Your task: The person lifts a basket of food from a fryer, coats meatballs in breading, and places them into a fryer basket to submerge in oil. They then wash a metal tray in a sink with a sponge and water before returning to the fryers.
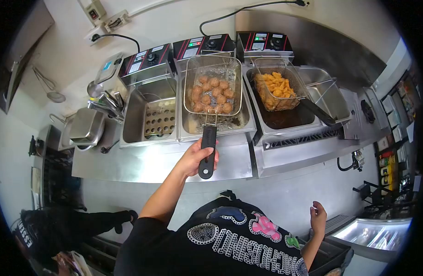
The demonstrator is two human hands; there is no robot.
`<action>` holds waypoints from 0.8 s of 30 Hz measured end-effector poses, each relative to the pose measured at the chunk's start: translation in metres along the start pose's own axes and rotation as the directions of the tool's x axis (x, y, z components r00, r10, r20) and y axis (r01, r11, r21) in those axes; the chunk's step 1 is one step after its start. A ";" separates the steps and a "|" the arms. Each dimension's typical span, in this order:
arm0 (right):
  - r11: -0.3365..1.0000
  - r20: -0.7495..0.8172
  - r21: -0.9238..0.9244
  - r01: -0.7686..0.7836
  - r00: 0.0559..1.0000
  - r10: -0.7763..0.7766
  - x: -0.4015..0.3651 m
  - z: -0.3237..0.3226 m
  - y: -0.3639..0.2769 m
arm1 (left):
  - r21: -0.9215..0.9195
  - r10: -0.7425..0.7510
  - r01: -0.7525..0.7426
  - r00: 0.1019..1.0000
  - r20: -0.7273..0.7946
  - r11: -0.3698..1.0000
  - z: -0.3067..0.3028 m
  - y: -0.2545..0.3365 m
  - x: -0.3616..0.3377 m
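Note:
My left hand (195,158) is wrapped around the black handle of a wire fry basket (189,80). Several round brown balls (214,94) lie inside the basket, which is above the middle fryer tank (250,126). Steam or bubbling oil partly shows beneath the mesh. Down at my right side, away from the counter, my right hand (318,220) hangs with loosely bent fingers and nothing visible in it. Another fry basket (294,76) with golden fried pieces (276,85) sits tilted over the right fryer, its black handle pointing toward the front right.
The left fryer tank (126,119) has a perforated plate inside. Left of it stand a lidded steel container (87,124) and several utensils (108,101). A steel pan (328,94) is at the right. A person in dark clothes (59,230) is at lower left.

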State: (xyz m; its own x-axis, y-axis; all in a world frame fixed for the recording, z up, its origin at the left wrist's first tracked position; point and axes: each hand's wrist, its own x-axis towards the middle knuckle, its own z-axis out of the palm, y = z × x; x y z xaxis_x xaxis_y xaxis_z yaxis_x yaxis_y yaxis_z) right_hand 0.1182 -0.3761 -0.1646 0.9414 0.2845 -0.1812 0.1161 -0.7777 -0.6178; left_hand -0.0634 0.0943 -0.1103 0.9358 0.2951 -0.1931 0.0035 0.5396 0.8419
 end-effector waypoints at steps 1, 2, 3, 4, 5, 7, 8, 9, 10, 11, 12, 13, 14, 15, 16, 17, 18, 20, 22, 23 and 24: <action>1.000 -0.006 -0.005 0.009 1.000 -0.009 -0.001 0.001 0.001 | 0.003 -0.001 0.001 1.000 -0.003 1.000 0.000 0.001 -0.001; 1.000 -0.012 -0.011 0.016 1.000 -0.016 -0.003 0.002 0.004 | 0.006 -0.003 0.003 1.000 -0.004 1.000 0.001 0.003 -0.002; 1.000 -0.020 -0.016 0.022 1.000 -0.023 -0.004 0.003 0.006 | 0.010 -0.005 0.005 1.000 -0.004 1.000 0.000 0.003 -0.002; 1.000 -0.027 -0.019 0.010 1.000 -0.011 -0.006 0.003 0.007 | 0.013 -0.007 0.007 1.000 -0.004 1.000 0.000 0.004 -0.001; 1.000 -0.033 -0.022 -0.003 0.999 0.003 -0.009 0.002 0.008 | 0.016 -0.009 0.009 1.000 -0.004 1.000 0.000 0.003 -0.001; 0.999 -0.047 -0.023 -0.026 0.999 0.025 -0.015 0.002 0.010 | 0.023 -0.016 0.016 1.000 0.000 1.000 0.000 0.003 0.000; 0.999 -0.055 -0.020 -0.034 0.998 0.033 -0.019 0.002 0.011 | 0.027 -0.020 0.020 1.000 0.003 0.999 0.000 0.002 0.000; 0.999 -0.062 -0.018 -0.042 0.997 0.041 -0.022 0.002 0.013 | 0.031 -0.023 0.023 1.000 0.005 0.999 0.000 0.001 0.000; 0.999 -0.068 -0.019 -0.049 0.997 0.047 -0.025 0.002 0.015 | 0.024 -0.035 0.035 0.999 0.002 0.999 0.000 0.001 -0.002; 0.998 -0.076 -0.020 -0.054 0.996 0.053 -0.028 0.002 0.016 | 0.016 -0.045 0.045 0.999 0.000 0.999 0.000 0.001 -0.003; 0.998 -0.084 -0.022 -0.061 0.995 0.059 -0.032 0.001 0.018 | 0.007 -0.055 0.055 0.998 -0.002 0.998 0.001 0.001 -0.004; 0.997 -0.096 -0.022 -0.068 0.993 0.065 -0.035 0.001 0.019 | -0.009 -0.064 0.064 0.998 -0.005 0.998 0.001 0.001 -0.003; 0.997 -0.107 -0.021 -0.075 0.992 0.072 -0.039 0.002 0.021 | -0.025 -0.074 0.074 0.997 -0.009 0.997 0.001 0.001 -0.002; 0.997 -0.117 -0.019 -0.081 0.990 0.078 -0.042 0.002 0.022 | -0.040 -0.083 0.083 0.996 -0.014 0.996 0.001 0.001 -0.002; 0.996 -0.122 -0.013 -0.084 0.989 0.082 -0.045 0.003 0.023 | -0.040 -0.097 0.096 0.995 -0.033 0.995 -0.001 0.001 0.001; 0.996 -0.125 -0.008 -0.086 0.988 0.085 -0.048 0.004 0.023 | -0.041 -0.110 0.108 0.992 -0.053 0.993 -0.005 -0.001 0.005; 0.996 -0.129 -0.002 -0.088 0.988 0.087 -0.051 0.004 0.023 | -0.042 -0.123 0.120 0.990 -0.074 0.992 -0.008 -0.002 0.009; 0.995 -0.145 0.005 -0.095 0.985 0.095 -0.056 0.008 0.029 | -0.041 -0.111 0.106 0.986 -0.121 0.993 -0.008 -0.004 0.017; 0.996 -0.159 0.001 -0.087 0.983 0.086 -0.061 0.010 0.033 | -0.064 -0.115 0.107 0.985 -0.128 0.992 -0.016 -0.006 0.033; 0.997 -0.164 -0.005 -0.074 0.984 0.072 -0.063 0.011 0.034 | -0.088 -0.125 0.116 0.986 -0.114 0.989 -0.025 -0.007 0.047; 0.998 -0.168 -0.012 -0.061 0.984 0.058 -0.065 0.012 0.035 | -0.111 -0.135 0.124 0.986 -0.101 0.986 -0.026 -0.005 0.052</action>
State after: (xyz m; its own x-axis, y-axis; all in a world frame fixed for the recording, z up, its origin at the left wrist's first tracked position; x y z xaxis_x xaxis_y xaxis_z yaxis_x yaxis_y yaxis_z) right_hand 0.0569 -0.4151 -0.1832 0.9863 0.1411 -0.0858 0.0625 -0.8000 -0.5967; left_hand -0.0242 0.1278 -0.1378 0.8865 0.2973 -0.3547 0.0802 0.6560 0.7504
